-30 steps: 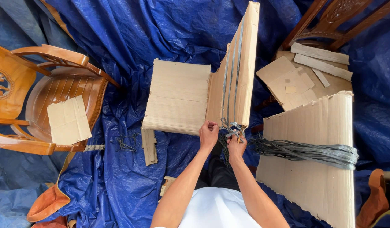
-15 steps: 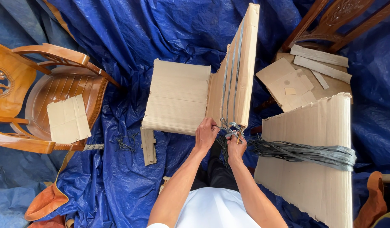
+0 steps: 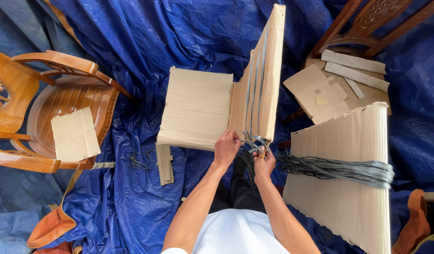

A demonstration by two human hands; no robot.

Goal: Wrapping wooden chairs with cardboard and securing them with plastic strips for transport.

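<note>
A cardboard-wrapped chair (image 3: 212,101) stands in the middle of a blue tarpaulin (image 3: 132,197), its seat covered by a flat corrugated panel and its back by an upright one that rises to the right of the seat. Grey plastic straps (image 3: 255,89) run down the upright panel and end in a loose tangle at its near lower edge. The left hand (image 3: 226,146) sits at that near edge, just left of the tangle, with thumb and fingers closed in a pinch on a strap end. The right hand (image 3: 264,163) is just below the tangle, its fingers curled tight around other strap ends; the two hands lie close together but do not touch. To the right of the wrapped chair, a large corrugated cardboard sheet (image 3: 348,207) lies tilted, with a thick bundle of grey straps (image 3: 339,168) laid across it. Beyond that sheet, cardboard offcuts (image 3: 320,91) lie on the seat of a dark wooden chair (image 3: 367,19). Well to the left of the wrapped chair stands a bare wooden armchair (image 3: 43,94) with a cardboard piece (image 3: 75,135) on its seat. A narrow cardboard strip (image 3: 165,162) lies on the tarpaulin at the wrapped seat's near left corner.
</note>
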